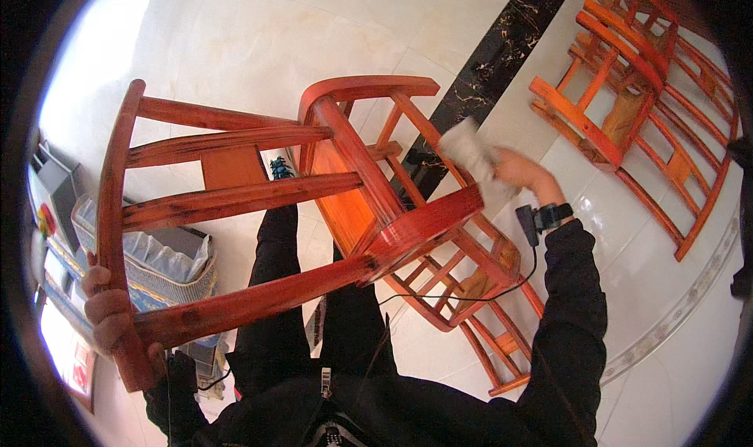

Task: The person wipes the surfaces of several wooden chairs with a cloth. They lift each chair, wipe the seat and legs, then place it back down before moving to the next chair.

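Observation:
A reddish wooden armchair (382,200) is tipped in front of me, its slatted back towards the left and its armrests to the right. My left hand (112,312) is wrapped around the lower end of the chair's top rail. My right hand (512,167), blurred and with a black strapped device on its wrist, grips a whitish cloth (467,147) beside the chair's legs and stretchers, near the armrest end. Whether the cloth touches the wood, I cannot tell.
Another wooden chair (506,344) lies on the tiled floor below right. More chairs (623,147) stand close together at the upper right. A lined basket (170,270) is at the left. A thin cable (470,299) runs from my right wrist. A black stone strip crosses the floor.

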The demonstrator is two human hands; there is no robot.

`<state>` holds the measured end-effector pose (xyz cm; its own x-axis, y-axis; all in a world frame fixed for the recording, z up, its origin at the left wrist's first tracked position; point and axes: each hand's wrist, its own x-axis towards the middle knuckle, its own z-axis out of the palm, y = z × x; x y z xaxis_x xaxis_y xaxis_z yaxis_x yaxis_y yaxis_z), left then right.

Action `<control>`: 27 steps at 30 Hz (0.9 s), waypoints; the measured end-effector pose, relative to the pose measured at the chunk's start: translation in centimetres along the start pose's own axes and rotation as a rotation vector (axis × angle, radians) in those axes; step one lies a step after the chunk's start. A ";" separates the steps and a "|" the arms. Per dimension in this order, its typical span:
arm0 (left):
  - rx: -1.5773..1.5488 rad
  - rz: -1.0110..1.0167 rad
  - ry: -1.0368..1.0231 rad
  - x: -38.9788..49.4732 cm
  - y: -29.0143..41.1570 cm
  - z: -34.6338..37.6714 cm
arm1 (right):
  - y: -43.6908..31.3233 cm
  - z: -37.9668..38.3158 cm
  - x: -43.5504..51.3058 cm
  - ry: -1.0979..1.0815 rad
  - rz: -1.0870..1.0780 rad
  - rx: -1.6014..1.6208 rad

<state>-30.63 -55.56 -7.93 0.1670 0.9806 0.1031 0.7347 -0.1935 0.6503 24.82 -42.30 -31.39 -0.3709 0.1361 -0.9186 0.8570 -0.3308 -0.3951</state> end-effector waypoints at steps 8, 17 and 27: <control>0.020 -0.130 0.176 -2.7 0.5 1.0 | -3.4 2.6 9.1 -0.315 -0.231 -0.487; 0.025 -0.192 0.175 -6.3 -1.3 -0.6 | -3.6 0.8 20.8 0.486 0.153 0.082; -0.040 -0.193 0.181 -6.6 -3.8 0.6 | -16.2 8.5 24.7 0.297 -0.675 -0.263</control>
<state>-34.11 -61.31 -11.57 -0.0966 0.9898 0.1044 0.7140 -0.0042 0.7001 -1.26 -41.54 -47.67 -0.7621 0.4859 -0.4279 0.5508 0.1393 -0.8229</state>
